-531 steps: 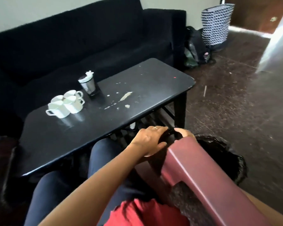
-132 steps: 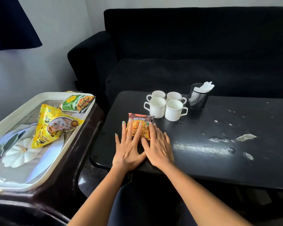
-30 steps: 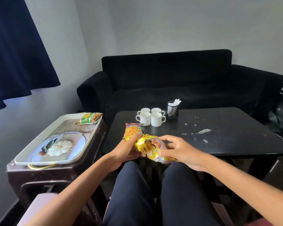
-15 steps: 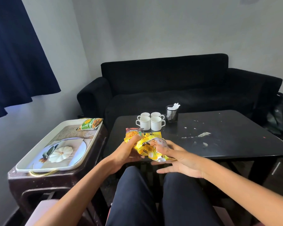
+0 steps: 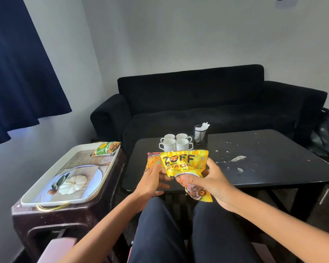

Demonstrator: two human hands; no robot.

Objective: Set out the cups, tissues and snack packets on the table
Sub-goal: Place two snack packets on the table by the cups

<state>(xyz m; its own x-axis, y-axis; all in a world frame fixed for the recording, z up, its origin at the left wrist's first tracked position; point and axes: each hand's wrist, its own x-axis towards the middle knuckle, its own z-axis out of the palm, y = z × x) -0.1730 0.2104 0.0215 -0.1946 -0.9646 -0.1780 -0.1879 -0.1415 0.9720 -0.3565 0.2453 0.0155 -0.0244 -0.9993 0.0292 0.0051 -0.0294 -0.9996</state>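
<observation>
Yellow snack packet (image 5: 185,164) is up in the air over the near tabletop (image 5: 273,168) edge, both hands on it. Right hand (image 5: 207,179) fingers curl round its middle w/ thumb on the right side; left hand (image 5: 152,181) fingers pinch the left edge. Just behind the left fingers, an orange packet (image 5: 152,162) lies on the tabletop. Beyond the fingers: four white cups (image 5: 176,142) clustered, then a mesh holder w/ tissues (image 5: 200,133) right beside them. Far left of the fingers, a green packet (image 5: 106,148) sits in a tray (image 5: 51,183).
</observation>
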